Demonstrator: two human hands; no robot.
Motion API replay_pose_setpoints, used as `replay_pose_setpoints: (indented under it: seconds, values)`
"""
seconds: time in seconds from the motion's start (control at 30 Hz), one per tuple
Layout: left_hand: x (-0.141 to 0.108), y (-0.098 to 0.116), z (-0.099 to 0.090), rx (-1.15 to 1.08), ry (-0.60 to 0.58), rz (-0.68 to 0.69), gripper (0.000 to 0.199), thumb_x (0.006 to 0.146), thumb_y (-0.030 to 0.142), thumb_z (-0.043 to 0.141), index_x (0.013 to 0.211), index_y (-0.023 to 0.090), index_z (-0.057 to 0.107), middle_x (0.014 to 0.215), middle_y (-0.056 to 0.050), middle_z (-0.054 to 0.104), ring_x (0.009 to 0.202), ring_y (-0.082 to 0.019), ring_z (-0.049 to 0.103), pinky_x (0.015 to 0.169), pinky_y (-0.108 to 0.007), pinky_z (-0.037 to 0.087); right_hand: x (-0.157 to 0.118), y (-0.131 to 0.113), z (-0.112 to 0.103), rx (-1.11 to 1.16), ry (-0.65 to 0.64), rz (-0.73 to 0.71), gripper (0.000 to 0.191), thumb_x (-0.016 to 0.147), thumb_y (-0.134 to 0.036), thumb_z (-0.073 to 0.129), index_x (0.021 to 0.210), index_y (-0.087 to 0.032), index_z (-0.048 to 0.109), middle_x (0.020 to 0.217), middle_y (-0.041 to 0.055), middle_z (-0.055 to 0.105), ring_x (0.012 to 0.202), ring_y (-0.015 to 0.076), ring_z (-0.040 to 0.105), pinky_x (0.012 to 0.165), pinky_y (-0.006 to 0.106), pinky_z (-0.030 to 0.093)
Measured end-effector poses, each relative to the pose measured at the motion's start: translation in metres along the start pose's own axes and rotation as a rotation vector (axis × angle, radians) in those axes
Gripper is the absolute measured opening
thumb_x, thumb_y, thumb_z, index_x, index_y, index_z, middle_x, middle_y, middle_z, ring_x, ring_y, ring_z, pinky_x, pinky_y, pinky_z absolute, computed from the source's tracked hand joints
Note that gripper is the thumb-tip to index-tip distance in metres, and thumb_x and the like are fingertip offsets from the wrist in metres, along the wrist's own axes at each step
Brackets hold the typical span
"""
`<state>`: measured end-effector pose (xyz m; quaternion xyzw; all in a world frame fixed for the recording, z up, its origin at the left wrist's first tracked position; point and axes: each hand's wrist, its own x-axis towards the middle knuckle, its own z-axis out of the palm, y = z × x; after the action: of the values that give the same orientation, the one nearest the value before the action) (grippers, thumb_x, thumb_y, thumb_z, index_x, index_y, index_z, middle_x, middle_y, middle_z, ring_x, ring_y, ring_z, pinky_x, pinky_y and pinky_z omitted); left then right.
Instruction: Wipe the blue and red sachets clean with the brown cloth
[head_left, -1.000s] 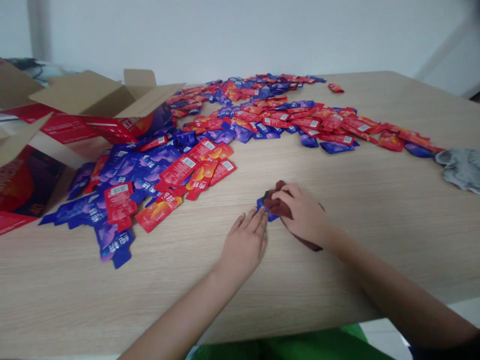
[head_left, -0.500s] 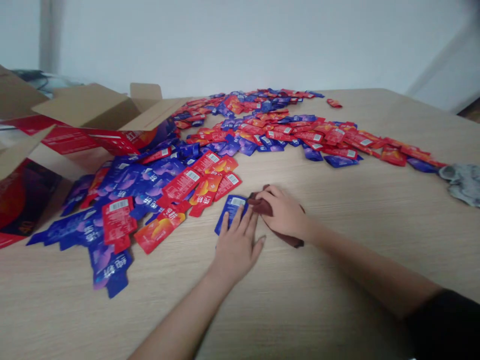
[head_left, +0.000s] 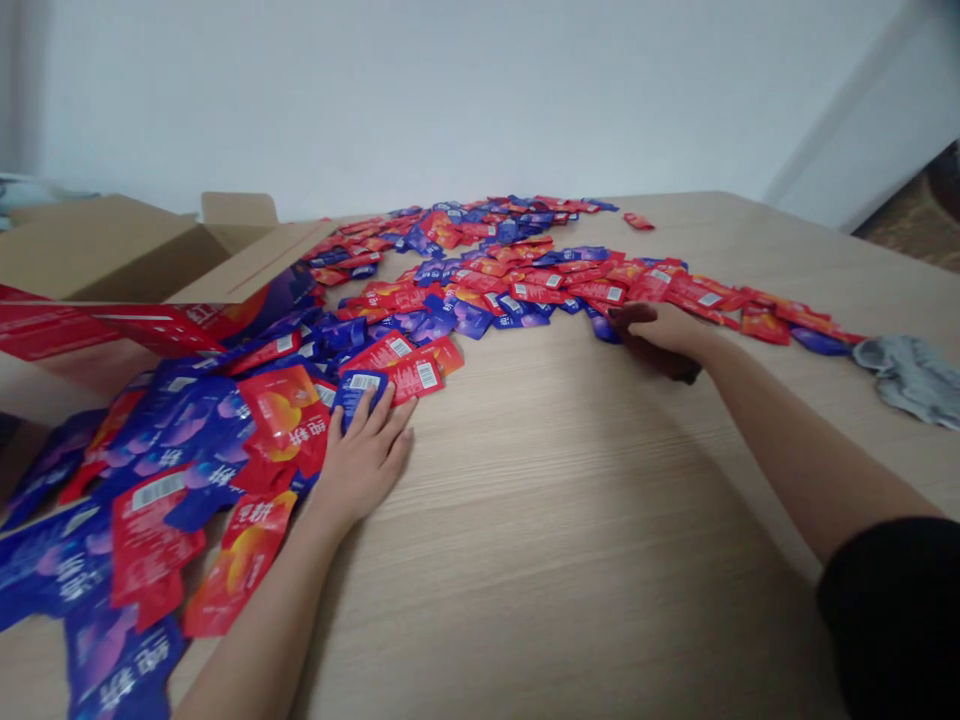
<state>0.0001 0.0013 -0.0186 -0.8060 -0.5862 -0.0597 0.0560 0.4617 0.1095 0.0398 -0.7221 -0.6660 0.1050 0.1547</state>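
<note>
My left hand (head_left: pixel 367 450) lies with stretched fingers on a blue pouch (head_left: pixel 358 392), pressing it at the edge of the near pile. Red pouches (head_left: pixel 415 378) are directly beside its fingertips. My right hand (head_left: pixel 664 332) is farther right, wrapped round a dark brown cloth (head_left: pixel 656 362) near the front of the long row of pouches. A blue pouch (head_left: pixel 602 325) in that row lies just left of the cloth. Part of the cloth is hidden under my right hand.
An open cardboard box (head_left: pixel 112 250) with red printed sides stands at the left. Red and blue pouches (head_left: pixel 517 285) spread in a pile and rows across the table (head_left: pixel 540 540). A grey crumpled cloth (head_left: pixel 911 375) lies at the right, and a lone red pouch (head_left: pixel 639 222) at the back.
My left hand has slid the blue pouch left against the pile. My right hand has carried the brown cloth right and away from me, apart from the left hand. The view has shifted.
</note>
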Motion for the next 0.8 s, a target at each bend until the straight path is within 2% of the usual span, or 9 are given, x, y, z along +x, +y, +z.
replay_pose_setpoints:
  seconds: [0.07,0.13,0.27,0.37,0.5,0.6,0.67,0.73,0.8]
  values:
    - [0.001,0.000,0.001,-0.016,0.015,0.008,0.049,0.101,0.040,0.028,0.148,0.030,0.039,0.159,-0.003,0.026,0.147,-0.031,0.020,0.114,-0.064,0.015,-0.001,0.009,0.006,0.001,-0.064,-0.024,0.042,0.077,-0.020,0.056,0.117,-0.014,0.067,0.110,0.0148,0.071,0.100,0.0327,0.066,0.089,0.047,0.051]
    - [0.000,0.000,0.000,-0.041,0.040,0.015,0.048,0.101,0.037,0.030,0.146,0.027,0.043,0.158,-0.006,0.028,0.147,-0.031,0.021,0.114,-0.064,0.015,-0.012,0.005,0.017,0.014,-0.113,-0.087,0.048,0.075,-0.021,0.058,0.123,-0.019,0.065,0.123,0.0106,0.067,0.112,0.0312,0.062,0.098,0.045,0.047]
    - [-0.008,0.008,-0.002,-0.089,0.167,0.043,0.044,0.096,0.024,0.037,0.136,0.017,0.054,0.157,-0.013,0.029,0.147,-0.033,0.021,0.116,-0.063,0.015,-0.059,-0.016,0.029,0.051,-0.229,-0.322,0.055,0.072,-0.017,0.057,0.125,-0.031,0.065,0.142,-0.0007,0.054,0.127,0.0267,0.053,0.107,0.040,0.040]
    - [-0.017,0.030,-0.010,-0.156,0.226,0.140,0.042,0.090,0.014,0.042,0.128,0.018,0.060,0.154,-0.013,0.035,0.146,-0.034,0.022,0.115,-0.061,0.020,-0.108,-0.032,0.030,0.059,-0.289,-0.489,0.059,0.072,-0.015,0.056,0.128,-0.031,0.063,0.147,0.0007,0.048,0.132,0.0281,0.047,0.109,0.047,0.039]
    - [-0.031,0.076,-0.029,-0.293,0.205,0.335,0.038,0.086,0.011,0.045,0.118,0.017,0.064,0.144,-0.013,0.046,0.140,-0.030,0.034,0.113,-0.054,0.031,-0.171,-0.049,0.023,0.142,-0.396,-0.601,0.062,0.069,-0.011,0.058,0.127,-0.033,0.063,0.147,0.0000,0.049,0.134,0.0293,0.045,0.110,0.052,0.037]
    - [-0.038,0.109,-0.039,-0.363,0.130,0.438,0.039,0.088,0.011,0.045,0.124,0.016,0.060,0.146,-0.012,0.045,0.139,-0.027,0.034,0.112,-0.049,0.034,-0.201,-0.046,0.012,0.313,-0.563,-0.621,0.060,0.071,-0.008,0.055,0.125,-0.033,0.065,0.141,0.0006,0.055,0.133,0.0272,0.046,0.111,0.050,0.037]
    - [-0.042,0.123,-0.040,-0.355,0.028,0.490,0.043,0.090,0.013,0.045,0.132,0.018,0.054,0.148,-0.010,0.044,0.140,-0.026,0.034,0.112,-0.049,0.033,-0.210,-0.031,0.003,0.416,-0.649,-0.561,0.055,0.074,-0.008,0.054,0.123,-0.030,0.066,0.137,0.0030,0.059,0.131,0.0266,0.049,0.111,0.050,0.037]
    - [-0.047,0.133,-0.037,-0.319,-0.063,0.508,0.047,0.092,0.014,0.045,0.139,0.020,0.048,0.148,-0.008,0.045,0.139,-0.026,0.036,0.112,-0.051,0.032,-0.212,-0.013,-0.008,0.462,-0.654,-0.467,0.053,0.074,-0.010,0.055,0.121,-0.029,0.067,0.135,0.0042,0.060,0.129,0.0272,0.051,0.112,0.050,0.035]
    - [-0.056,0.141,-0.035,-0.279,-0.103,0.480,0.047,0.093,0.015,0.045,0.140,0.020,0.046,0.145,-0.008,0.049,0.135,-0.027,0.039,0.111,-0.050,0.034,-0.209,0.001,-0.019,0.449,-0.542,-0.385,0.052,0.072,-0.013,0.057,0.120,-0.029,0.066,0.132,0.0043,0.062,0.129,0.0289,0.051,0.113,0.053,0.033]
